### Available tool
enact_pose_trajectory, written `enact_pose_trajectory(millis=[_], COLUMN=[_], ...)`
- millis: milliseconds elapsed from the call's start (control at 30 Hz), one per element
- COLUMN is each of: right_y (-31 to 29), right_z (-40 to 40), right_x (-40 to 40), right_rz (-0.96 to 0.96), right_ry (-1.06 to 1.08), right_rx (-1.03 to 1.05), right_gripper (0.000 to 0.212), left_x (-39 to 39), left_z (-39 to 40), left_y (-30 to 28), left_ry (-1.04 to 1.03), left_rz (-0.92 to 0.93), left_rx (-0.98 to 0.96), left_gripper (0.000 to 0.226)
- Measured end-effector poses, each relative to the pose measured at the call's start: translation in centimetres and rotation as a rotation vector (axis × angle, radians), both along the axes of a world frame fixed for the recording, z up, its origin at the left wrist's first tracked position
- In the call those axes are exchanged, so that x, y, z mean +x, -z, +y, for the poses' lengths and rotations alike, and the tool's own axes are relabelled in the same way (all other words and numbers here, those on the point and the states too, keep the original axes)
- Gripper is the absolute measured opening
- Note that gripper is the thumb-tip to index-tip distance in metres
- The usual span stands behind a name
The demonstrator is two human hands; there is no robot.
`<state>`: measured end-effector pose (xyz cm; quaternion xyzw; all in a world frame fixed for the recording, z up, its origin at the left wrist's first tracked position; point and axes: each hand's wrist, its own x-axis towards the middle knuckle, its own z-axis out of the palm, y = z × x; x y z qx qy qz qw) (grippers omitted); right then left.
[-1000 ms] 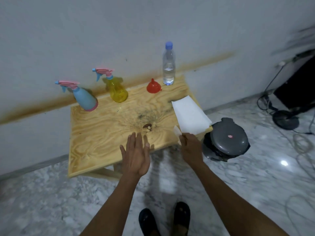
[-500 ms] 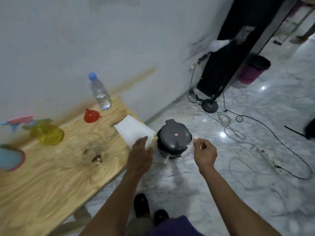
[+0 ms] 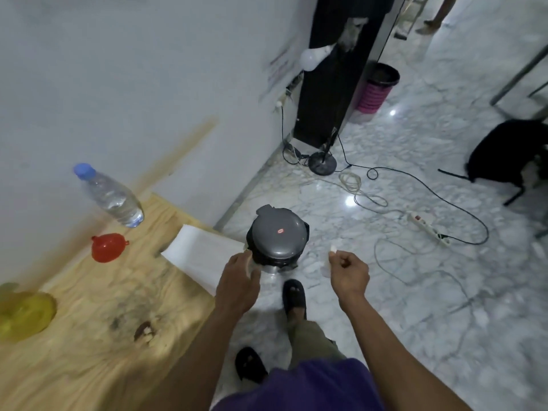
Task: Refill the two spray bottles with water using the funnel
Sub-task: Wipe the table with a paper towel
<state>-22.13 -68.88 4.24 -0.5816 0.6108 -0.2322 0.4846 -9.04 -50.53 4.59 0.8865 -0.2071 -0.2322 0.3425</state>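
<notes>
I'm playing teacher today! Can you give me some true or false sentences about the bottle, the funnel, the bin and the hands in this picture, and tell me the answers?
1. The water bottle has a blue cap on. True.
2. The red funnel sits in the yellow spray bottle. False: it lies apart on the wooden table, mouth down.
3. The right hand pinches a small white scrap. True.
4. The grey bin stands on the table. False: it stands on the marble floor beside it.
5. The left hand holds the water bottle. False: it is by the bin's edge, far from the bottle.
</notes>
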Motion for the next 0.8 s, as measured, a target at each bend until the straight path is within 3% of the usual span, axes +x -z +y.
enact_pose_trajectory(millis=[267,600,800], right_y=[1.4,4.6,7.0], right_z=[-3.1,-11.6,-16.1], right_x=[4.0,10.8,12.6], right_rz=[-0.009,-0.001,0.064], right_ry=[0.001,-0.064,-0.168], right_rx=[0.054,0.163,0.102], right_gripper=[0.011,0.013,0.014], left_x=[3.5,9.5,10.5], left_z=[-2.1,-10.4,-15.6], left_y=[0.9,1.9,3.2], left_ry=[-0.052,-0.076,-0.171], left_rz=[-0.035,-0.085,-0.061], left_rx=[0.001,0.054,0.112], left_gripper=[0.038,0.04,0.04])
